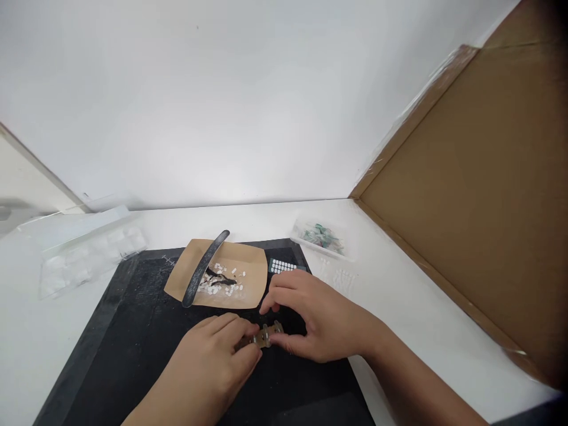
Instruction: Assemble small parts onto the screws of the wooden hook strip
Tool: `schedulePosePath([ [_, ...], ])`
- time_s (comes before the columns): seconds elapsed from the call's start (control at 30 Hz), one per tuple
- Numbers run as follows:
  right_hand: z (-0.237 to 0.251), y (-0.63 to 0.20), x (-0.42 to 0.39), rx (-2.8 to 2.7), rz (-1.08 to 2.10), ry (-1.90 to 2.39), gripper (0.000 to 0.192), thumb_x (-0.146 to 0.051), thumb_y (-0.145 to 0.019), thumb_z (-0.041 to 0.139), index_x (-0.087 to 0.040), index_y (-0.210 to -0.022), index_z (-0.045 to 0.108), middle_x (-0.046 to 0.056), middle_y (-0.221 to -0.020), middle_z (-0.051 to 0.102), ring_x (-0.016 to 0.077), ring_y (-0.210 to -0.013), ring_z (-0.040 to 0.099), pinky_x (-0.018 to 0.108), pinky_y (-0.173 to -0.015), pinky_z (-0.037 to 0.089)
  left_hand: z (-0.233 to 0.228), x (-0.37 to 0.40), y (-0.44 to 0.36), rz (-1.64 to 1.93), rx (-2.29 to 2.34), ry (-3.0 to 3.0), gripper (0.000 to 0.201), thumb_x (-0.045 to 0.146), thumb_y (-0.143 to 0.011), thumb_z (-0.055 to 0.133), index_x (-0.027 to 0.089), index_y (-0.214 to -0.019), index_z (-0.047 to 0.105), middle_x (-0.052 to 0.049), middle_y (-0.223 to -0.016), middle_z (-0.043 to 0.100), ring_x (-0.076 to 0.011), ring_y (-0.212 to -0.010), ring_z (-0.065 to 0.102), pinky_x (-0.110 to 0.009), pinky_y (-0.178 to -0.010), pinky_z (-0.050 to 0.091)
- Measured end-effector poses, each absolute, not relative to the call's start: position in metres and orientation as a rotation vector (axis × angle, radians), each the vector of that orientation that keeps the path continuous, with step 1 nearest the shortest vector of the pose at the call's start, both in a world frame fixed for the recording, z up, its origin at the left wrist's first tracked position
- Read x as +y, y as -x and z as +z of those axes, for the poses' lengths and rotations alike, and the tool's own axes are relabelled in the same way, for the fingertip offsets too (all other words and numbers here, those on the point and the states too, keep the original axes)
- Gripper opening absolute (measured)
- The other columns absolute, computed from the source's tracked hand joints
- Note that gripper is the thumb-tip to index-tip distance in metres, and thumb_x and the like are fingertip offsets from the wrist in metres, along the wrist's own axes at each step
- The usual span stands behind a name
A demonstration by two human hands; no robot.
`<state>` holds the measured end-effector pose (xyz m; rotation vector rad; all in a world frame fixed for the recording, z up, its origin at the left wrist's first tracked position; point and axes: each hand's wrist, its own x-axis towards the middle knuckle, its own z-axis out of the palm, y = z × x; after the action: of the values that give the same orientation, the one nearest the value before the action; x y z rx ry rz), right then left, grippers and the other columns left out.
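Note:
Low in the middle of the view, my left hand (217,352) is closed, thumb and forefinger pinching the left end of a small brownish strip with clear, nail-like pieces (266,335) on it. The left part of that strip is hidden by my fingers. My right hand (306,316) arches over the strip's right end. Its thumb reaches the near edge, while its forefinger is bent beyond the far side, with a gap between them. Just behind the hands lies a kraft paper tray (252,260) holding white chips and dark scraps. A black curved nail file (205,269) rests across it.
A black mat (133,337) lies under the work. Beside the right hand is a dark card with white dots (281,264). A clear box of greenish pieces (323,235) stands behind. At left lies a clear compartment case (91,260); a cardboard panel (470,195) rises at right.

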<state>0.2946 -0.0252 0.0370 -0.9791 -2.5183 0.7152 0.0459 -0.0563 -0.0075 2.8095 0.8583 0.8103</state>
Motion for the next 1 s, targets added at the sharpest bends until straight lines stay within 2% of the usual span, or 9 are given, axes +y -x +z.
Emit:
schedulePosePath([
  [0.2, 0.031, -0.287, -0.029, -2.541, 0.832, 0.972, 0.05, -0.023, -0.078, 0.088, -0.024, -0.123, 0.064, 0.002, -0.106, 0.071, 0.0215, -0.098, 0.064, 0.037, -0.094, 0.047, -0.01, -0.058, -0.044, 0.759, 0.926, -2.697, 0.008, 0.016, -0.097, 0.069, 0.022, -0.093, 0.064, -0.002, -0.09, 0.075, -0.0217, -0.078, 0.072, -0.033, -0.066, 0.055],
  [0.27, 0.03, -0.285, -0.029, -2.555, 0.847, 0.961, 0.055, -0.025, -0.077, 0.09, -0.023, -0.124, 0.063, 0.002, -0.109, 0.071, 0.022, -0.1, 0.065, 0.038, -0.095, 0.047, -0.011, -0.058, -0.042, 0.713, 0.976, -2.617, 0.015, 0.015, -0.092, 0.075, 0.022, -0.098, 0.064, -0.001, -0.089, 0.074, -0.0221, -0.077, 0.071, -0.033, -0.064, 0.054],
  [0.4, 0.027, -0.282, -0.028, -2.618, 0.827, 0.965, 0.048, -0.025, -0.075, 0.091, -0.022, -0.114, 0.064, 0.004, -0.114, 0.071, 0.024, -0.105, 0.065, 0.038, -0.094, 0.048, -0.015, -0.058, -0.038, 0.693, 1.076, -2.494, 0.033, 0.016, -0.084, 0.084, 0.025, -0.108, 0.064, 0.0, -0.096, 0.075, -0.0222, -0.082, 0.073, -0.032, -0.068, 0.054],
  [0.53, 0.025, -0.281, -0.027, -2.653, 0.814, 0.948, 0.042, -0.027, -0.08, 0.09, -0.021, -0.113, 0.064, 0.006, -0.118, 0.072, 0.0253, -0.107, 0.066, 0.039, -0.093, 0.049, -0.015, -0.058, -0.035, 0.675, 1.113, -2.456, 0.035, 0.019, -0.082, 0.087, 0.026, -0.109, 0.065, -0.001, -0.099, 0.075, -0.0219, -0.084, 0.074, -0.031, -0.071, 0.056],
  [0.63, 0.026, -0.281, -0.027, -2.641, 0.847, 0.965, 0.041, -0.022, -0.082, 0.088, -0.02, -0.115, 0.064, 0.005, -0.113, 0.073, 0.0234, -0.104, 0.067, 0.037, -0.092, 0.049, -0.011, -0.058, -0.036, 0.689, 1.121, -2.453, 0.037, 0.025, -0.08, 0.09, 0.026, -0.108, 0.066, -0.001, -0.096, 0.075, -0.0207, -0.079, 0.073, -0.03, -0.07, 0.056],
  [0.73, 0.026, -0.282, -0.027, -2.613, 0.892, 1.024, 0.047, -0.017, -0.081, 0.087, -0.021, -0.122, 0.065, 0.002, -0.105, 0.075, 0.0215, -0.097, 0.066, 0.035, -0.088, 0.049, -0.004, -0.055, -0.037, 0.89, 1.087, -2.516, 0.042, 0.035, -0.078, 0.093, 0.023, -0.107, 0.065, -0.002, -0.095, 0.076, -0.0215, -0.079, 0.073, -0.031, -0.069, 0.056],
  [0.8, 0.025, -0.284, -0.027, -2.591, 0.903, 1.044, 0.048, -0.019, -0.082, 0.086, -0.021, -0.125, 0.065, 0.001, -0.101, 0.076, 0.0212, -0.094, 0.066, 0.034, -0.086, 0.049, 0.001, -0.052, -0.036, 1.125, 1.044, -2.611, 0.038, 0.037, -0.08, 0.091, 0.021, -0.102, 0.065, -0.004, -0.092, 0.075, -0.023, -0.081, 0.072, -0.034, -0.073, 0.056],
  [0.9, 0.023, -0.287, -0.026, -2.553, 0.947, 1.039, 0.053, -0.02, -0.079, 0.088, -0.023, -0.126, 0.065, 0.0, -0.1, 0.077, 0.0207, -0.094, 0.067, 0.033, -0.085, 0.049, 0.007, -0.047, -0.034, 1.382, 0.921, -2.65, 0.024, 0.03, -0.085, 0.082, 0.017, -0.093, 0.063, -0.007, -0.084, 0.07, -0.0229, -0.078, 0.066, -0.036, -0.073, 0.054],
  [1.0, 0.022, -0.291, -0.023, -2.466, 1.026, 1.008, 0.057, -0.018, -0.074, 0.089, -0.023, -0.126, 0.065, -0.001, -0.1, 0.077, 0.0187, -0.09, 0.069, 0.03, -0.082, 0.051, 0.011, -0.044, -0.029, 1.496, 0.781, -2.608, 0.016, 0.031, -0.091, 0.069, 0.016, -0.09, 0.061, -0.01, -0.082, 0.068, -0.024, -0.077, 0.063, -0.038, -0.071, 0.051],
])
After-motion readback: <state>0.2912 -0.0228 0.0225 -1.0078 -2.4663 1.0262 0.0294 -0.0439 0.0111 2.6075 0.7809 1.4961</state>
